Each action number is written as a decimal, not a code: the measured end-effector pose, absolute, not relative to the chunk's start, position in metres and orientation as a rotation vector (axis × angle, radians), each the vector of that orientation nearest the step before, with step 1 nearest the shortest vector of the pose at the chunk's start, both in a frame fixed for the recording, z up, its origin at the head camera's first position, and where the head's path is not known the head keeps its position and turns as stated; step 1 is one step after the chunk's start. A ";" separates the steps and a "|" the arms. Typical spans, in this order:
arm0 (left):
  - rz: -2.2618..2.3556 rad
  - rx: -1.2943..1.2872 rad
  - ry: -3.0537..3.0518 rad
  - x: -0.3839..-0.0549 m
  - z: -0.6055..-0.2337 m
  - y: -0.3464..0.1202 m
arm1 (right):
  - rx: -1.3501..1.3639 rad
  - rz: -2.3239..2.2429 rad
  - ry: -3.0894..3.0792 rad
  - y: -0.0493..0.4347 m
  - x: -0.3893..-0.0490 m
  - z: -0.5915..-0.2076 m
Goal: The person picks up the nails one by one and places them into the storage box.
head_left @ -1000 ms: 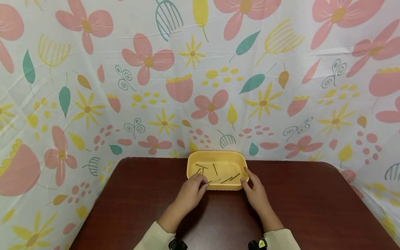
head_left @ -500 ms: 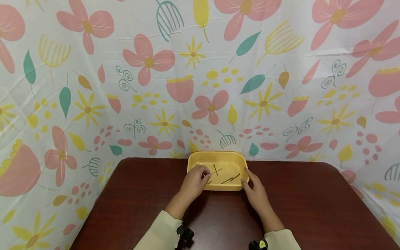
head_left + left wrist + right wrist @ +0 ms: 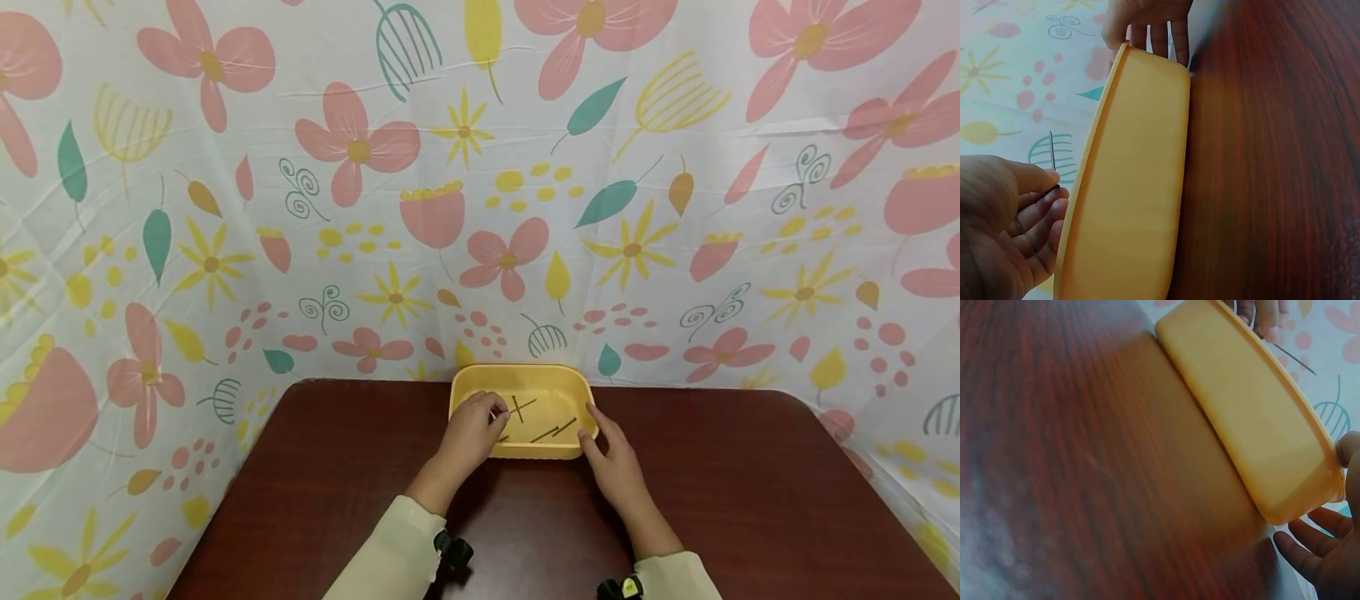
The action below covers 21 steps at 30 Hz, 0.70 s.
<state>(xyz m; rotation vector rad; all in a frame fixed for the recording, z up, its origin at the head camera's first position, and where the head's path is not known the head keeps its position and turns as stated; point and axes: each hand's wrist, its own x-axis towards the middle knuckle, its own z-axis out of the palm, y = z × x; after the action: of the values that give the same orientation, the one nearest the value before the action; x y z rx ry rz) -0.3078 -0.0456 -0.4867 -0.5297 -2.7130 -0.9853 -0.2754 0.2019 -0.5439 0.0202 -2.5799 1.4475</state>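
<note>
My left hand is over the left part of a yellow plastic tray. Between thumb and fingertips it pinches a nail, whose pointed end sticks out, as the left wrist view shows. Several dark nails lie loose on the tray floor; those at the left are hidden behind the left hand. At the tray's right end, my right hand holds the tray, thumb at the rim and other fingers along the outer wall, as also seen in the right wrist view.
The tray stands at the back edge of a dark red-brown wooden table. Directly behind it hangs a white cloth printed with flowers and leaves. A black wrist camera sits at the left sleeve.
The left hand has risen from the tray's near left rim and moved slightly right and farther in, with the pinched nail now lifted. The right hand has stayed on the tray's end.
</note>
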 end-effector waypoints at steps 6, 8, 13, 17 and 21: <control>-1.013 -0.510 -2.734 -0.310 -0.486 -0.044 | 0.028 1.461 -2.571 0.202 -0.275 -0.544; -1.043 -0.500 -2.743 -0.309 -0.487 -0.045 | 0.027 1.464 -2.569 0.202 -0.275 -0.544; -1.095 -0.508 -2.738 -0.309 -0.487 -0.046 | 0.025 1.459 -2.570 0.202 -0.276 -0.542; -1.115 -0.536 -2.728 -0.307 -0.487 -0.049 | 0.026 1.454 -2.570 0.202 -0.276 -0.544; -1.116 -0.552 -2.738 -0.304 -0.489 -0.052 | 0.028 1.451 -2.575 0.203 -0.276 -0.546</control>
<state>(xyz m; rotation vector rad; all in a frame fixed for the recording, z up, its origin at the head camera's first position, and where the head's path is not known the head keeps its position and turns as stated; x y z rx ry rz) -0.3040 -0.0516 -0.4891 -0.5519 -2.7378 -1.1160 -0.2763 0.2028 -0.5460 0.0284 -2.5753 1.4510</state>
